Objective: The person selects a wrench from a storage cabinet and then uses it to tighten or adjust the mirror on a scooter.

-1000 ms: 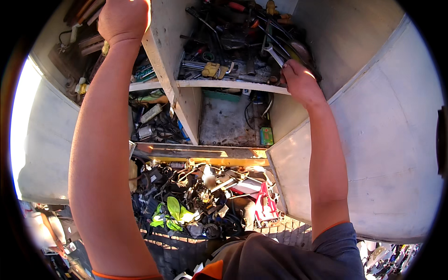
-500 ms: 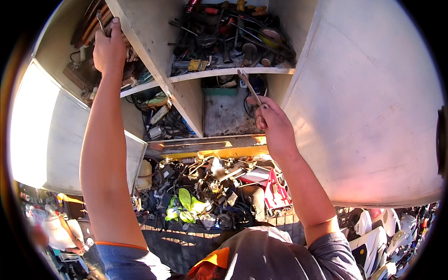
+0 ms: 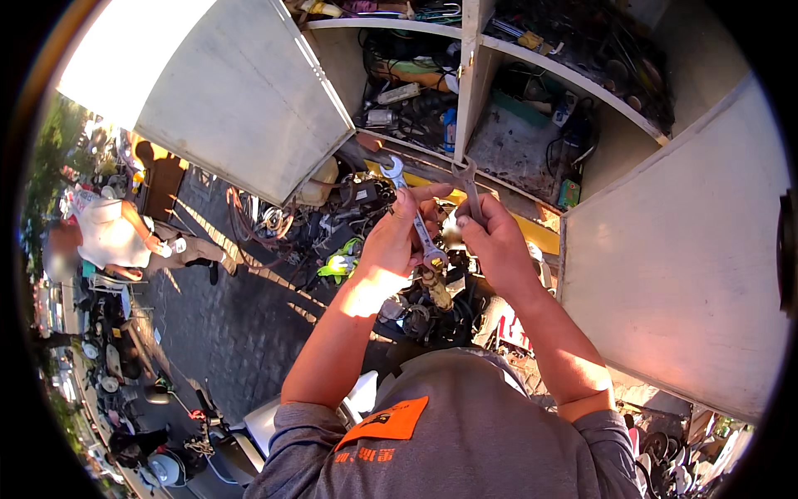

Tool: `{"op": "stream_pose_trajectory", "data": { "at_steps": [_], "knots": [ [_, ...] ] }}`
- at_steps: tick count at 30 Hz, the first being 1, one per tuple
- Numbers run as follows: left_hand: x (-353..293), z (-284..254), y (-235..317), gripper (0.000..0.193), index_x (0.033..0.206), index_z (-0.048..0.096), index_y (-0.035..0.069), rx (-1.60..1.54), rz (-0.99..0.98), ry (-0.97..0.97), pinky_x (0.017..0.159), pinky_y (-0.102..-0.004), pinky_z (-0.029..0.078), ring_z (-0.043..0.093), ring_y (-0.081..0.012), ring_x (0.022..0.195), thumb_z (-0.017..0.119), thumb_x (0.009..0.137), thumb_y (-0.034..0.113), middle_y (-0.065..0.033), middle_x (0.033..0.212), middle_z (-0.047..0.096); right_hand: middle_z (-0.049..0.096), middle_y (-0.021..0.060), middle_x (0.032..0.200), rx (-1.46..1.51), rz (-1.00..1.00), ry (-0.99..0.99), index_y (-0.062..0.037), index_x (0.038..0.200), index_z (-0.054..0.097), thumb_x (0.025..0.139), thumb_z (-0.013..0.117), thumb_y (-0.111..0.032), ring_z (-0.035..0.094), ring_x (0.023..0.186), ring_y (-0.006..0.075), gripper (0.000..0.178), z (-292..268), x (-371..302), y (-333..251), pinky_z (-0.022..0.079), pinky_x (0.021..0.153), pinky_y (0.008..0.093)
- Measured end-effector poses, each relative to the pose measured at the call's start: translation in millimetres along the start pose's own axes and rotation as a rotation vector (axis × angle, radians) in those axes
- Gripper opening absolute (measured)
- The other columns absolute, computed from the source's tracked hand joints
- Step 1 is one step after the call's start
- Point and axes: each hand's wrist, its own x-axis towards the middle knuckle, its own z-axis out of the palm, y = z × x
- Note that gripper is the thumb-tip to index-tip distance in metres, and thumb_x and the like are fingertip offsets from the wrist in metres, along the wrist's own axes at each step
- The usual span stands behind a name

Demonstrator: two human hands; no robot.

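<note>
Close together in front of the cabinet, both my hands are closed on wrenches. My left hand (image 3: pixel 384 241) grips a shiny combination wrench (image 3: pixel 426 236); its open jaw points up and away, and its ring end sticks out below the fingers. In my right hand (image 3: pixel 497 249) is a duller, darker wrench (image 3: pixel 473 196), held by its lower shank with the jaw end up. The two tools lean side by side, apart at their upper ends. My fingers partly hide both shanks.
An open cabinet (image 3: pixel 573 76) full of tools and cables stands ahead, with a left door (image 3: pixel 241 104) and a right door (image 3: pixel 677 266) swung wide. Mixed parts (image 3: pixel 407 312) pile up beneath my hands. Another person (image 3: pixel 112 233) is at the far left, near a motorbike (image 3: pixel 224 441).
My left hand has come out of the upper left shelf, bringing its wrench beside the other one. My right hand has drawn back lower with its wrench. The view has swung left.
</note>
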Motion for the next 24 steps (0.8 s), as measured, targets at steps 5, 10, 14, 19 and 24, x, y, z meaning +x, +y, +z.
{"op": "stream_pose_trajectory", "data": {
  "at_steps": [5, 10, 14, 19, 24],
  "knots": [
    [-32, -27, -6, 0.061, 0.144, 0.057, 0.007, 0.013, 0.054, 0.076, 0.068, -0.0231, 0.044, 0.054, -0.007, 0.081, 0.035, 0.113, 0.055, 0.0005, 0.099, 0.061, 0.072, 0.0038, 0.101, 0.176, 0.13, -0.244, 0.0014, 0.122, 0.067, 0.099, 0.075, -0.021, 0.065, 0.089, 0.0092, 0.033, 57, -16, 39, 0.054, 0.083, 0.0279],
    [-36, -56, -34, 0.063, 0.146, 0.055, 0.003, 0.119, 0.02, 0.167, 0.057, -0.0216, 0.034, 0.039, -0.0032, 0.065, 0.039, 0.112, 0.054, 0.0062, 0.08, 0.049, 0.063, -0.0023, 0.082, 0.093, 0.244, -0.136, -0.0008, 0.1, 0.066, 0.098, 0.067, -0.013, 0.056, 0.073, 0.0063, 0.013, 66, -15, 62, 0.047, 0.066, 0.0256],
    [-68, -140, -105, 0.055, 0.132, 0.063, -0.001, 0.702, 0.122, 0.341, 0.068, -0.0274, 0.039, 0.045, -0.0083, 0.074, 0.041, 0.113, 0.046, 0.0044, 0.083, 0.05, 0.055, -0.0047, 0.079, 0.154, 0.322, 0.068, -0.0063, 0.103, 0.065, 0.1, 0.065, -0.015, 0.049, 0.066, 0.0053, 0.009, 27, -7, 83, 0.039, 0.059, 0.0236],
    [-165, -249, -210, 0.043, 0.108, 0.068, 0.002, 1.054, -0.243, 0.373, 0.083, -0.0458, 0.051, 0.067, -0.0443, 0.099, 0.046, 0.109, 0.039, -0.0257, 0.102, 0.07, 0.056, -0.0027, 0.075, 0.048, 0.169, 0.424, -0.0092, 0.096, 0.063, 0.099, 0.065, -0.018, 0.048, 0.06, 0.0061, 0.01, -62, 38, 24, 0.039, 0.054, 0.0246],
    [-242, -301, -292, 0.058, 0.108, 0.074, 0.002, 0.875, -0.471, 0.465, 0.084, -0.0426, 0.053, 0.07, -0.0343, 0.093, 0.043, 0.109, 0.051, -0.0195, 0.098, 0.074, 0.047, -0.0034, 0.064, 0.098, 0.057, 0.648, -0.0125, 0.079, 0.055, 0.093, 0.065, -0.023, 0.042, 0.05, 0.007, 0.02, -172, 118, -84, 0.034, 0.046, 0.0271]
  ]
}}
